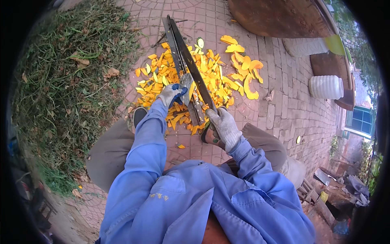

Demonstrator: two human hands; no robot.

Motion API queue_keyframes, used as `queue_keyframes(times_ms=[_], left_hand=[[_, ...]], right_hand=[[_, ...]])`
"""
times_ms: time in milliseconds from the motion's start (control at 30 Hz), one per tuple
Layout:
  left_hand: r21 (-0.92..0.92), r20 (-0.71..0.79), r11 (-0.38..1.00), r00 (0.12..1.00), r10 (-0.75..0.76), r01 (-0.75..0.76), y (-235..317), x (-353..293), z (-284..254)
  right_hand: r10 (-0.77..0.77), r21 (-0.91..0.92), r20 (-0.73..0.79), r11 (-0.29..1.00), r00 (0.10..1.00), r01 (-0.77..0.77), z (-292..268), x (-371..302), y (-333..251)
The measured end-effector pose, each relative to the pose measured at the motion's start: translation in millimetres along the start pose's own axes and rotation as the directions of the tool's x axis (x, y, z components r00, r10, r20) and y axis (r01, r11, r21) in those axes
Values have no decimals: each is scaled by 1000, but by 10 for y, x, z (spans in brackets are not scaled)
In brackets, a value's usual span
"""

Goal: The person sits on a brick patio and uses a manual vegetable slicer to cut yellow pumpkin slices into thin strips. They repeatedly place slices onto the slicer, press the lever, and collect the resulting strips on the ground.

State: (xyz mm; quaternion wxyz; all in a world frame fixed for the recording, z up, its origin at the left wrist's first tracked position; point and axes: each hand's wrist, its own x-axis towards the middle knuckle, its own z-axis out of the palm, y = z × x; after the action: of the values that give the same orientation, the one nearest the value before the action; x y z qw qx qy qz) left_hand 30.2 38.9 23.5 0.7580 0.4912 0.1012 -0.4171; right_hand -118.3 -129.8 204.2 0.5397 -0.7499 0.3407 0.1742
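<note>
A long hinged chopping knife stands before me on the ground, its dark blade raised at the near end above a narrow slotted base. In a grey work glove, my right hand is closed round the near end of the blade; a handle there is hidden. My left hand, in a grey glove with blue fingers, is closed on a pumpkin piece with mottled grey rind, over the base under the blade. Cut orange pumpkin chunks lie heaped on both sides of the knife.
Larger curved pumpkin slices lie right of the heap. Dry grass and vines cover the left side. White ribbed tubs and a big brown round-edged object stand right. My feet and knees flank the knife on red paving.
</note>
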Motion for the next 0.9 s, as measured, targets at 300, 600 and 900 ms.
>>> queue_keyframes(times_ms=[300,600,900], left_hand=[[19,-134,993,984,120,-119,-94,222,-341],[-48,-410,999,912,-16,-4,-198,-320,212],[-104,-383,988,922,63,-111,-197,-117,-131]], right_hand=[[-155,-225,-109,966,982,128,382,127,470],[-120,-162,-127,982,985,99,490,210,588],[-145,-69,-181,988,973,135,484,186,643]])
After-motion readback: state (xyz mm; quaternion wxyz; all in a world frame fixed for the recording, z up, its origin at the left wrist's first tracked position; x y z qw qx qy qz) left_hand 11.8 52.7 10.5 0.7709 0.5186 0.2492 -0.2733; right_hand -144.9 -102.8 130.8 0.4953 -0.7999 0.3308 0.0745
